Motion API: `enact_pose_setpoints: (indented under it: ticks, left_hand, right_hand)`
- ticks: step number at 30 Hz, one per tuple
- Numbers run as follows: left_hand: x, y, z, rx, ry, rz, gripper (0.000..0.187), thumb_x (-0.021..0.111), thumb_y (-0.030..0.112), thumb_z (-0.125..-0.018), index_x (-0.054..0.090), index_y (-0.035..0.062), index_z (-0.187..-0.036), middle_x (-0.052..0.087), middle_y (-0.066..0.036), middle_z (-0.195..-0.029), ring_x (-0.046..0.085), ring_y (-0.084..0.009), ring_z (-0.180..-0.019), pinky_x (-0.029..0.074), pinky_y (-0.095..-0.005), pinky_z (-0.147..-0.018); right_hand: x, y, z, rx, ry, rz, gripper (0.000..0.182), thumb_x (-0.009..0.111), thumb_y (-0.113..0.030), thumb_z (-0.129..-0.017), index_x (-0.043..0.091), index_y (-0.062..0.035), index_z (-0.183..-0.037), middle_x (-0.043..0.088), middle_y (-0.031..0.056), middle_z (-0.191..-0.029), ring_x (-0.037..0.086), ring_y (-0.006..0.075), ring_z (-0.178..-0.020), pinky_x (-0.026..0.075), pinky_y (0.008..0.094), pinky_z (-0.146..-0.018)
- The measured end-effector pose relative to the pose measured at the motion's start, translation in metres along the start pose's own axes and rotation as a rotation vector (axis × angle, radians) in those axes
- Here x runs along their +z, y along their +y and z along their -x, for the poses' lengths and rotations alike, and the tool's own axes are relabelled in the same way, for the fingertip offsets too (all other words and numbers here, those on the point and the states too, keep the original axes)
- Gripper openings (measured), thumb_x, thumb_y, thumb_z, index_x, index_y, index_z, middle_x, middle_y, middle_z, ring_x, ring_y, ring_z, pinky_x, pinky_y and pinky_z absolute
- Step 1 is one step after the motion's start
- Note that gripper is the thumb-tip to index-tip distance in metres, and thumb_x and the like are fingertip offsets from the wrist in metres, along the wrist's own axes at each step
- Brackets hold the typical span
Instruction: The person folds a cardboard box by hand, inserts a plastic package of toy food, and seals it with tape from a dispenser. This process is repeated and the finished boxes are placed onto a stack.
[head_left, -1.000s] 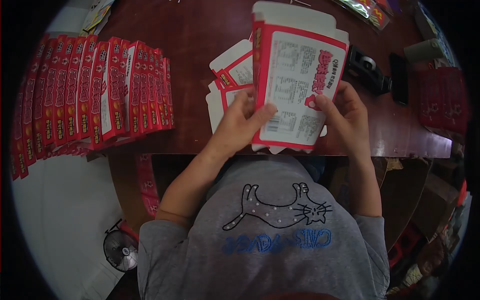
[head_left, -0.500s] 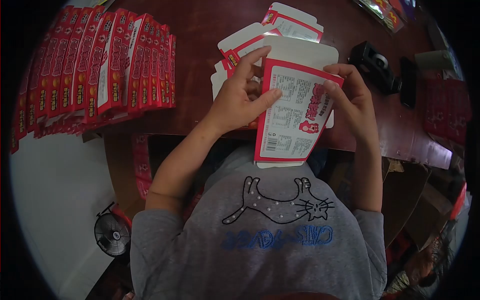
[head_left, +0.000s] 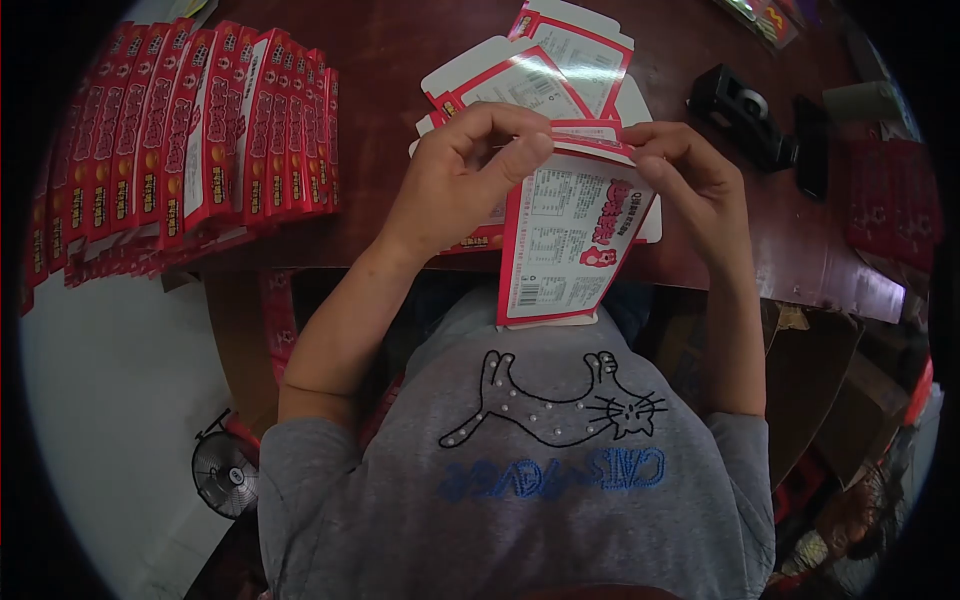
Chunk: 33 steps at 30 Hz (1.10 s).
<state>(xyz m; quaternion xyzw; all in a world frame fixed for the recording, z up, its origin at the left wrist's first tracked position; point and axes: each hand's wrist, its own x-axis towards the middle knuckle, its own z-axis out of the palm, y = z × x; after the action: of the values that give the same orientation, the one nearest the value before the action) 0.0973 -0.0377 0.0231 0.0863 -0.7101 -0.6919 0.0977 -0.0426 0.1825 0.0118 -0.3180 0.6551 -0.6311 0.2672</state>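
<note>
A red and white printed carton (head_left: 565, 235) stands tilted between my hands, its lower end near the shirt. My left hand (head_left: 465, 175) pinches the carton's upper left corner between thumb and fingers. At the upper right corner, my right hand (head_left: 690, 180) grips the same carton, thumb in front. The carton's top flap is bent over between the two hands. Behind it, several flat cartons (head_left: 580, 60) lie overlapping on the dark red table (head_left: 400, 50), partly hidden by the held carton and my left hand.
Many red cartons (head_left: 215, 130) stand packed in a row at the left. A black tape dispenser (head_left: 740, 115) and a dark object (head_left: 812, 150) lie at the right. More red packs (head_left: 890, 200) are at the far right. A fan (head_left: 225, 473) is at lower left.
The carton's pale top flap, upright before, is now folded over. My left hand has moved up to the top edge, and the flat cartons behind are more exposed.
</note>
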Motion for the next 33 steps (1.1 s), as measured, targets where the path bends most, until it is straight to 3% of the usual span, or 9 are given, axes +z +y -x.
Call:
enact_pose_setpoints:
  ticks: [10, 12, 16, 17, 19, 24, 26, 29, 33]
  left_hand:
    - [-0.007, 0.009, -0.01, -0.064, -0.046, -0.09, 0.018, 0.077, 0.012, -0.09, 0.068, -0.0002, -0.1, 0.071, -0.005, -0.099, 0.066, -0.0101, -0.092, 0.054, -0.0246, -0.079]
    - [-0.011, 0.005, 0.0, -0.067, -0.117, -0.115, 0.012, 0.074, 0.005, -0.091, 0.068, 0.0011, -0.101, 0.072, -0.009, -0.107, 0.068, -0.0152, -0.099, 0.057, -0.0312, -0.086]
    - [-0.023, -0.003, 0.004, -0.124, -0.106, -0.089, 0.015, 0.078, 0.009, -0.089, 0.071, 0.0009, -0.099, 0.073, -0.009, -0.111, 0.068, -0.0129, -0.099, 0.054, -0.0274, -0.084]
    - [-0.028, -0.001, 0.006, -0.167, -0.063, -0.048, 0.015, 0.079, 0.008, -0.087, 0.071, 0.001, -0.099, 0.073, -0.009, -0.112, 0.068, -0.0143, -0.101, 0.055, -0.0285, -0.085]
    - [-0.035, 0.0, 0.013, -0.204, -0.022, -0.013, 0.016, 0.08, 0.007, -0.086, 0.072, 0.0011, -0.099, 0.072, -0.01, -0.112, 0.068, -0.0156, -0.103, 0.055, -0.0295, -0.087]
    - [-0.055, 0.0, 0.033, -0.012, -0.019, -0.273, 0.013, 0.076, 0.0, -0.086, 0.07, -0.0018, -0.098, 0.07, -0.016, -0.119, 0.068, -0.0208, -0.107, 0.055, -0.0327, -0.093]
    - [-0.068, 0.001, 0.037, 0.002, 0.062, -0.173, 0.012, 0.075, -0.001, -0.087, 0.069, -0.002, -0.097, 0.069, -0.017, -0.122, 0.067, -0.0208, -0.107, 0.055, -0.033, -0.094]
    - [-0.089, 0.006, 0.04, -0.1, 0.469, -0.062, 0.009, 0.071, 0.0, -0.092, 0.066, -0.0012, -0.099, 0.069, -0.017, -0.119, 0.066, -0.0187, -0.107, 0.054, -0.0308, -0.094]
    - [-0.11, -0.025, 0.053, -0.215, 0.655, 0.093, 0.023, 0.076, 0.004, -0.09, 0.061, -0.0002, -0.107, 0.061, -0.018, -0.131, 0.064, -0.0188, -0.11, 0.055, -0.0325, -0.093]
  right_hand:
    - [-0.001, -0.017, -0.007, 0.192, 0.0, 0.004, 0.022, 0.076, -0.018, -0.092, 0.072, 0.0022, -0.099, 0.073, 0.0093, -0.097, 0.067, 0.0124, -0.095, 0.055, 0.0266, -0.081]
    - [-0.006, -0.008, 0.002, 0.144, -0.14, -0.055, 0.016, 0.072, -0.014, -0.094, 0.075, -0.0007, -0.103, 0.073, 0.0125, -0.112, 0.068, 0.0169, -0.104, 0.055, 0.0307, -0.088]
    - [-0.005, -0.022, -0.009, 0.136, -0.332, 0.105, 0.029, 0.076, -0.018, -0.09, 0.076, -0.0078, -0.117, 0.056, 0.0189, -0.144, 0.061, 0.0276, -0.124, 0.052, 0.0382, -0.097]
    - [-0.009, -0.025, -0.018, 0.121, -0.317, 0.132, 0.029, 0.076, -0.018, -0.09, 0.076, -0.0078, -0.117, 0.056, 0.0189, -0.144, 0.061, 0.0276, -0.124, 0.052, 0.0382, -0.097]
    - [-0.012, -0.026, -0.037, -0.338, -0.514, 0.535, 0.033, 0.077, -0.03, -0.089, 0.077, -0.0131, -0.118, 0.049, 0.0214, -0.15, 0.055, 0.0359, -0.131, 0.049, 0.0438, -0.102]
    - [-0.014, -0.037, -0.073, -0.421, -0.759, 0.658, 0.06, 0.075, -0.041, -0.087, 0.06, -0.0198, -0.142, 0.04, 0.0185, -0.158, 0.048, 0.0395, -0.137, 0.042, 0.0476, -0.111]
    - [-0.036, -0.035, -0.11, -0.292, -0.457, 0.74, 0.074, 0.076, -0.039, -0.088, 0.045, -0.0197, -0.153, 0.034, 0.0198, -0.16, 0.041, 0.0417, -0.142, 0.037, 0.0473, -0.115]
    - [-0.116, 0.017, -0.2, -0.447, 0.131, 1.332, 0.076, 0.073, -0.024, -0.088, 0.038, -0.0194, -0.155, 0.037, 0.02, -0.158, 0.035, 0.0407, -0.146, 0.035, 0.0511, -0.116]
    - [-0.224, 0.094, -0.247, -0.263, 0.408, 1.988, 0.053, 0.058, -0.025, -0.097, 0.046, -0.0236, -0.148, 0.046, 0.0147, -0.152, 0.047, 0.0345, -0.138, 0.038, 0.0593, -0.11]
